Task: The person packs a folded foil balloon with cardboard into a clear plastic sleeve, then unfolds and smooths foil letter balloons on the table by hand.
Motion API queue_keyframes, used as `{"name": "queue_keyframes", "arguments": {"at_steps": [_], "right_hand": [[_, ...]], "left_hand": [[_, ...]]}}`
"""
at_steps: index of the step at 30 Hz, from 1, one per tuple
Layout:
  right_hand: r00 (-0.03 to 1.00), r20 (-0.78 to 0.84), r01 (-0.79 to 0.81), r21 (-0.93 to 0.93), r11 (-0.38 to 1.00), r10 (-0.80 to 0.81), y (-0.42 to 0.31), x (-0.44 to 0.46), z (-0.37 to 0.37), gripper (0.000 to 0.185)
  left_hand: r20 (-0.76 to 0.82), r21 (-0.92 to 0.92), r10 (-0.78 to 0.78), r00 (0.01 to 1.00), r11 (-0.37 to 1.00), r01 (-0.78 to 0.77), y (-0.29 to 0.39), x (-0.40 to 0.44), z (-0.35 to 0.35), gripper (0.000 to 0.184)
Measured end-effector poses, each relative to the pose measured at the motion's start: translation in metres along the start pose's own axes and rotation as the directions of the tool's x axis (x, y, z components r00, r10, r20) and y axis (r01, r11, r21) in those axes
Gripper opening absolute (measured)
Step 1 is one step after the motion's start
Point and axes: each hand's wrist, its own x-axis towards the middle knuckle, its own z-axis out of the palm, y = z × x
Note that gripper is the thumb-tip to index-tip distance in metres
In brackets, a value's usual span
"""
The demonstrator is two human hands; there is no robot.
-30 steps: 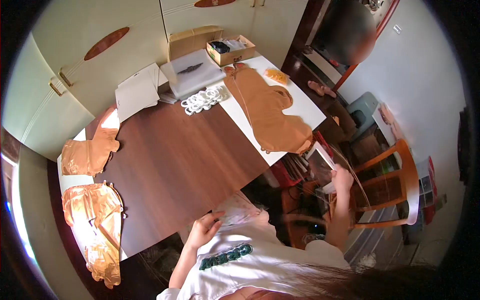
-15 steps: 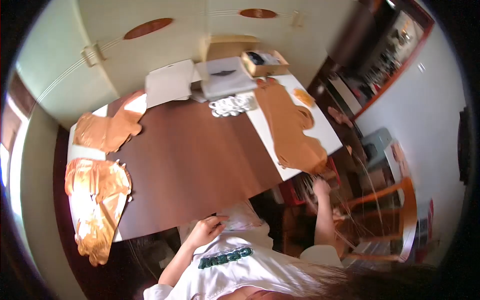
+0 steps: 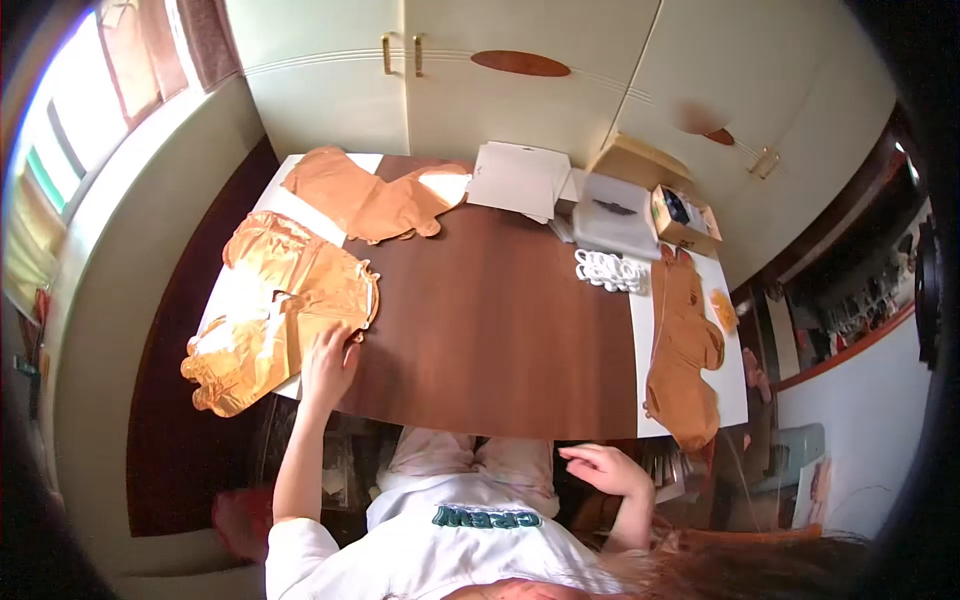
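My left hand (image 3: 329, 366) reaches over the front left of the table. Its outstretched fingers touch the lower right edge of a shiny gold foil balloon (image 3: 268, 318), which lies flat and wrinkled. Behind it is another flat orange-gold foil balloon (image 3: 350, 195). My right hand (image 3: 606, 470) hovers by my lap, just in front of the table edge, fingers extended and nothing visible in it. A third flat foil balloon (image 3: 680, 345), duller orange-brown, lies along the table's right side, its lower end reaching past the front edge.
The brown tabletop (image 3: 480, 330) has white end panels. White rings (image 3: 610, 271) lie near the right panel. At the back are white sheets (image 3: 518, 180), a translucent box (image 3: 612, 215) and a small carton (image 3: 685, 218). Cabinets (image 3: 330, 100) stand behind.
The view has swung left. My left hand has gone from my lap to the gold foil balloon. My right hand has come back from beyond the table's right corner to near my lap.
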Motion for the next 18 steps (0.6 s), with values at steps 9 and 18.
{"name": "queue_keyframes", "arguments": {"at_steps": [9,18], "right_hand": [[0.845,0.077,0.535,-0.162,0.829,-0.529,-0.074,0.128,0.017,0.032],[0.705,0.051,0.707,-0.123,0.696,-0.707,-0.116,0.225,0.039,0.025]], "left_hand": [[0.100,0.087,0.062,0.993,0.994,-0.071,-0.028,0.017,0.007,0.017],[0.112,-0.280,-0.377,0.920,0.876,0.393,-0.045,0.022,0.001,0.018]]}}
